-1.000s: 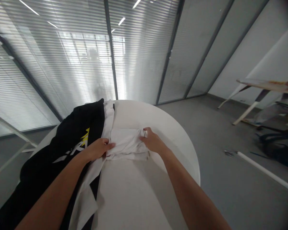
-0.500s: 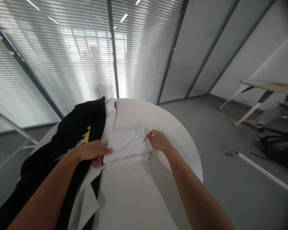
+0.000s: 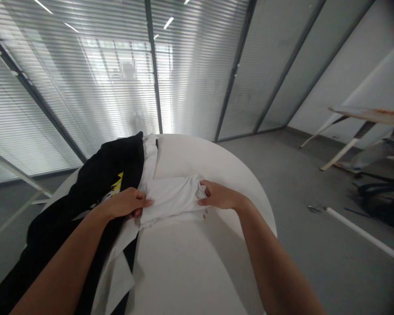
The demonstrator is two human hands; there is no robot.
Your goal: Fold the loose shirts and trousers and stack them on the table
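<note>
The left hand point(image 3: 127, 203) pinches one end of the folded white cloth point(image 3: 172, 197) beside the black garment point(image 3: 96, 173), while the right hand point(image 3: 220, 195) grasps its opposite end.

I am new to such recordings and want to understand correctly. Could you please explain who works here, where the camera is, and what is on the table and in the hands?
There is no machine: these are a person's own bare hands. One camera, worn on the head, looks forward and down. On the round white table lies a black garment with a yellow and white print; a strip of white fabric shows along its right side. Next to it is a folded white cloth. The left hand holds its left end, and the right hand holds its right end.
</note>
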